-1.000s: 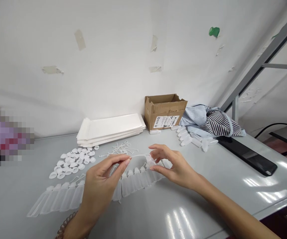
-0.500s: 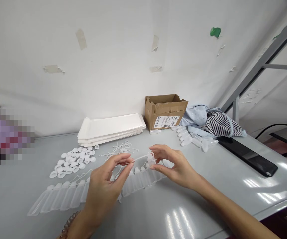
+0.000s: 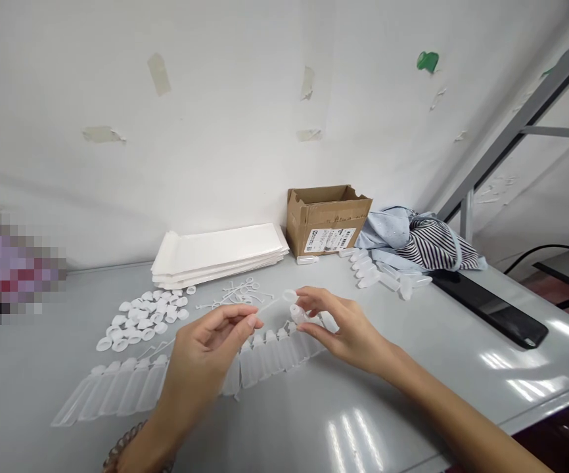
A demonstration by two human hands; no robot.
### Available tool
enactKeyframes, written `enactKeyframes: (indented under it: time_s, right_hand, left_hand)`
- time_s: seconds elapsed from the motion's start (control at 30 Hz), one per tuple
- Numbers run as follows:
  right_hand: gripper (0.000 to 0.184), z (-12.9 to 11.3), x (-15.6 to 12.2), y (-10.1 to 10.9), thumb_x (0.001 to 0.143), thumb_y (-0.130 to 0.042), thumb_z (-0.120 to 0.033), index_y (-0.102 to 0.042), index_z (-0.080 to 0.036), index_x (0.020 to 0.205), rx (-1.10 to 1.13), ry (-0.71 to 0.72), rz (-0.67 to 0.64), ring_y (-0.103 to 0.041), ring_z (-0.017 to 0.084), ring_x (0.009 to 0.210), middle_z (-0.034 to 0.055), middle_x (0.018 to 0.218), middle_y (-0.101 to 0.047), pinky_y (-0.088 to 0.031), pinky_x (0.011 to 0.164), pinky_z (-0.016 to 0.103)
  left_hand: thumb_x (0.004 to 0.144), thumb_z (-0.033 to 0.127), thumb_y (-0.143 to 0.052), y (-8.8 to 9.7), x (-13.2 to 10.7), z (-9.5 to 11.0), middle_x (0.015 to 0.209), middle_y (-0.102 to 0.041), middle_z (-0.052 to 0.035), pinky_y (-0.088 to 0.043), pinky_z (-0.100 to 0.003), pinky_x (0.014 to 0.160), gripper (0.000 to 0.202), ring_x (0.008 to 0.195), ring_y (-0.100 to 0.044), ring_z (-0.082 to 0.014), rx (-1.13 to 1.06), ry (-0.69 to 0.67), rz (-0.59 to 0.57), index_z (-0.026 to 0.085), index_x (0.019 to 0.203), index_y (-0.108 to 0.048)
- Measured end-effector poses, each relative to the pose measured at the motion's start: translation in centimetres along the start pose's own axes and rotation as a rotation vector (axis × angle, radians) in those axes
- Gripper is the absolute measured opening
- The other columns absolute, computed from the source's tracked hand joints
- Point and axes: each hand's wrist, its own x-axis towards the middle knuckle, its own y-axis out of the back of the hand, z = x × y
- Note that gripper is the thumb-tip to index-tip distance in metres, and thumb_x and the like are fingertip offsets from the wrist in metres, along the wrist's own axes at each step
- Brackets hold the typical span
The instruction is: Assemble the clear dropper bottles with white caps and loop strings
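Observation:
Over the grey table, my left hand (image 3: 220, 332) pinches the tail of a thin white plastic strap with a ring (image 3: 289, 295) at its far end. My right hand (image 3: 336, 322) grips a small translucent plastic bottle (image 3: 297, 314), its open neck turned left toward me. The ring stands just above the neck, apart from it as far as I can see. Below both hands lies a row of clear bottles (image 3: 265, 361) with white tops, partly hidden by my left hand. A heap of ring straps (image 3: 238, 292) lies behind the left fingers.
White caps (image 3: 141, 318) are scattered at left. Behind stand stacked white envelopes (image 3: 223, 249) and an open cardboard box (image 3: 328, 223). Several clear bottles (image 3: 366, 270) lie near bundled striped cloth (image 3: 442, 244). A black phone-like slab (image 3: 489, 309) lies at right. A pixelated patch covers the far left.
The ring has come up off the bottle's neck, slightly to the left. My left hand has drifted a little left with the strap. In my right hand the bottle has tilted.

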Motion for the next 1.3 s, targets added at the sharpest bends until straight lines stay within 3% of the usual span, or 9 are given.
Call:
enactKeyframes:
  time_s: [0.1,0.27,0.47,0.63,0.97,1.07,1.17,1.23,1.3]
  right_hand:
    - [0.044,0.2,-0.1,-0.2,0.091,-0.054,-0.022,-0.038,-0.026,0.131,-0.086,0.024,0.002,-0.067,0.022,0.090,0.0089,0.103,-0.067,-0.059,0.075,0.038]
    - [0.045,0.0,-0.1,-0.1,0.093,-0.051,-0.021,-0.033,-0.026,0.134,-0.156,0.053,0.027,-0.068,0.021,0.088,0.0093,0.102,-0.066,-0.059,0.073,0.037]
    - [0.038,-0.1,0.1,0.1,0.093,-0.050,-0.018,-0.041,-0.025,0.129,-0.162,0.139,0.046,-0.065,0.019,0.080,0.0073,0.096,-0.064,-0.057,0.065,0.032]
    - [0.030,-0.3,0.2,0.1,0.092,-0.051,-0.016,-0.049,-0.023,0.120,-0.158,0.160,0.049,-0.066,0.019,0.085,0.0088,0.102,-0.065,-0.057,0.069,0.032]
    - [0.027,-0.2,0.1,-0.4,0.087,-0.061,-0.016,-0.057,-0.017,0.113,-0.018,0.154,0.117,-0.066,0.017,0.079,0.0089,0.093,-0.069,-0.056,0.067,0.029]
    - [0.025,-0.7,0.2,-0.2,0.083,-0.065,-0.017,-0.062,-0.018,0.108,0.197,-0.002,0.105,-0.067,0.016,0.078,0.0074,0.092,-0.070,-0.056,0.071,0.030]
    - [0.025,-1.2,0.5,0.1,0.078,-0.071,-0.021,-0.066,-0.017,0.102,0.614,-0.326,0.029,-0.070,0.018,0.082,0.0069,0.092,-0.073,-0.056,0.075,0.032]
    - [0.028,-1.4,0.6,0.2,0.074,-0.075,-0.023,-0.067,-0.017,0.099,0.889,-0.509,-0.047,-0.071,0.020,0.084,0.0063,0.088,-0.074,-0.055,0.078,0.033]
    - [0.028,-1.5,0.7,0.2,0.071,-0.077,-0.023,-0.068,-0.016,0.097,1.075,-0.585,-0.119,-0.072,0.020,0.084,0.0058,0.085,-0.075,-0.055,0.080,0.034]
  left_hand:
    - [0.075,0.035,-0.067,0.5,0.7,-0.4,0.066,-0.072,-0.0018,-0.057,-0.027,0.060,0.014,0.065,-0.068,-0.0185,-0.084,0.053,-0.082,0.023,0.079,-0.073]
    - [0.075,0.033,-0.066,0.7,1.0,-0.5,0.067,-0.070,-0.0020,-0.055,-0.028,0.064,0.013,0.064,-0.062,-0.0165,-0.150,0.178,-0.200,0.022,0.076,-0.073]
    - [0.069,0.032,-0.070,0.4,1.0,-0.1,0.065,-0.067,-0.0021,-0.053,-0.027,0.060,0.011,0.061,-0.057,-0.0151,-0.241,0.309,-0.222,0.022,0.070,-0.073]
    - [0.069,0.031,-0.070,0.3,0.9,0.1,0.063,-0.066,-0.0011,-0.052,-0.026,0.061,0.009,0.060,-0.056,-0.0144,-0.254,0.336,-0.245,0.022,0.069,-0.073]
    - [0.076,0.033,-0.069,0.4,0.6,0.2,0.067,-0.068,-0.0004,-0.048,-0.026,0.068,0.013,0.065,-0.056,-0.0138,-0.295,0.384,-0.390,0.020,0.076,-0.071]
    - [0.083,0.039,-0.062,0.4,0.6,0.4,0.068,-0.068,-0.0018,-0.048,-0.029,0.070,0.023,0.067,-0.057,-0.0151,-0.311,0.332,-0.435,0.018,0.080,-0.070]
    - [0.089,0.048,-0.050,0.3,0.6,0.5,0.075,-0.070,-0.0048,-0.049,-0.033,0.072,0.036,0.073,-0.061,-0.0189,-0.258,0.223,-0.397,0.018,0.086,-0.069]
    - [0.091,0.051,-0.044,0.3,0.3,0.4,0.085,-0.071,-0.0062,-0.050,-0.036,0.075,0.040,0.079,-0.062,-0.0211,-0.122,0.134,-0.351,0.019,0.096,-0.067]
    - [0.090,0.050,-0.048,0.1,-0.2,0.1,0.103,-0.069,-0.0063,-0.050,-0.039,0.081,0.037,0.088,-0.062,-0.0229,0.069,-0.008,-0.344,0.024,0.110,-0.063]
